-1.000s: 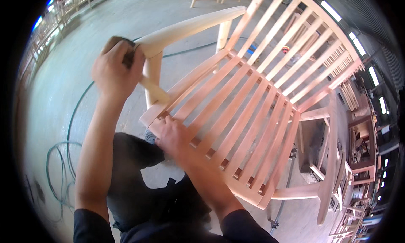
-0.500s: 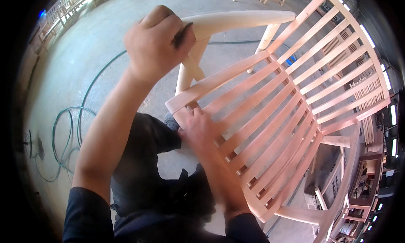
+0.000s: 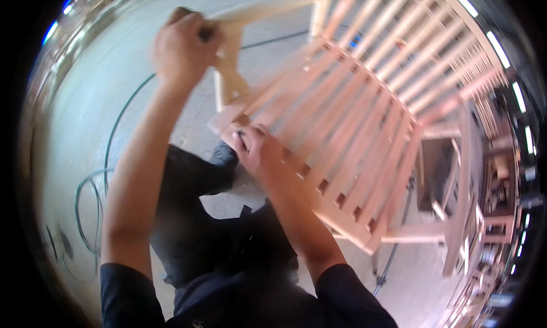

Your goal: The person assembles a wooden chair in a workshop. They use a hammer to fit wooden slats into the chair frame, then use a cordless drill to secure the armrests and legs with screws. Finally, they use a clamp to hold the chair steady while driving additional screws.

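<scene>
A pale wooden slatted bench or wide chair (image 3: 336, 128) stands tilted in front of me, blurred by motion. My left hand (image 3: 187, 49) is closed round the front end of its left armrest (image 3: 268, 6). A small dark patch shows by the fingers there; what it is I cannot make out. Lower down, my right hand (image 3: 253, 148) has its fingers curled over the seat's front rail (image 3: 302, 183), near the left front corner. Seat slats run back from that rail to the slatted backrest (image 3: 410, 37).
A green hose (image 3: 117, 131) trails over the concrete floor (image 3: 108, 72) at the left, coiled near its lower end. Behind the seat's right side stand a dark box-like object (image 3: 436, 163) and wooden shelving (image 3: 498, 183). My legs (image 3: 194, 174) are close below the front rail.
Both hands and the chair have shifted up and left in the picture, and the seat's right side has risen. Each hand keeps its grip on the chair.
</scene>
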Tool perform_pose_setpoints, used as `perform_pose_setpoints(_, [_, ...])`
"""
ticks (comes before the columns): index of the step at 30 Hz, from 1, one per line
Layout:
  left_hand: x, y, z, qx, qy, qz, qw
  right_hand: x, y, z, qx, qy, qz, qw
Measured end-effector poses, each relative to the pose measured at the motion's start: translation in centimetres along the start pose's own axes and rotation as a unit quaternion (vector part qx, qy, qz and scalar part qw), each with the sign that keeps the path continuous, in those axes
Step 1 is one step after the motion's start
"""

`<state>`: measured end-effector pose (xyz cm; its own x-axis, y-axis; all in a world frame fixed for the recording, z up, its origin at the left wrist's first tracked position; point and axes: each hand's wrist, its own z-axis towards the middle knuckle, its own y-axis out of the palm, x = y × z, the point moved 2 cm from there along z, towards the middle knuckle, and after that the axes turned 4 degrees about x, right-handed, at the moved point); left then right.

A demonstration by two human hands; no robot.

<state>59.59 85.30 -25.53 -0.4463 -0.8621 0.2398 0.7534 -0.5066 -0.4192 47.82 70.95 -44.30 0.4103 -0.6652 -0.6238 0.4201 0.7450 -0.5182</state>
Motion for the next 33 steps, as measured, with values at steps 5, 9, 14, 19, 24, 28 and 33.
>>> perform_pose_setpoints(5, [-1.8, -2.6, -1.6, -0.058, -0.059, -0.207, 0.975, -3.2, -6.8, -11.3, -0.034, 0.137, 0.078, 0.987])
perform_pose_setpoints(9, [-1.4, -4.9, -10.2, -0.137, -0.044, -0.240, 0.960, -1.7, -13.9, -26.1, 0.027, 0.395, -0.029, 0.918])
perform_pose_setpoints(14, [-8.9, 0.4, -17.3, -0.283, -0.283, -0.210, 0.892, 1.7, -28.0, -37.5, 0.401, 0.486, -0.110, 0.769])
perform_pose_setpoints(19, [-20.1, 9.8, -22.6, -0.465, -0.176, -0.213, 0.841, 3.4, -34.0, -29.4, 0.278, 0.509, -0.302, 0.757])
perform_pose_setpoints(24, [-16.8, 11.7, -23.5, -0.578, -0.137, -0.102, 0.798, 8.4, -32.7, -27.5, 0.214, 0.588, -0.263, 0.734])
perform_pose_setpoints(28, [-12.5, 8.2, -21.4, -0.578, -0.180, -0.123, 0.786, 9.9, -30.9, -28.4, 0.254, 0.547, -0.307, 0.736])
perform_pose_setpoints(33, [-12.1, 8.0, -20.2, -0.624, -0.136, -0.086, 0.765, 9.2, -29.8, -26.6, 0.315, 0.566, -0.273, 0.711])
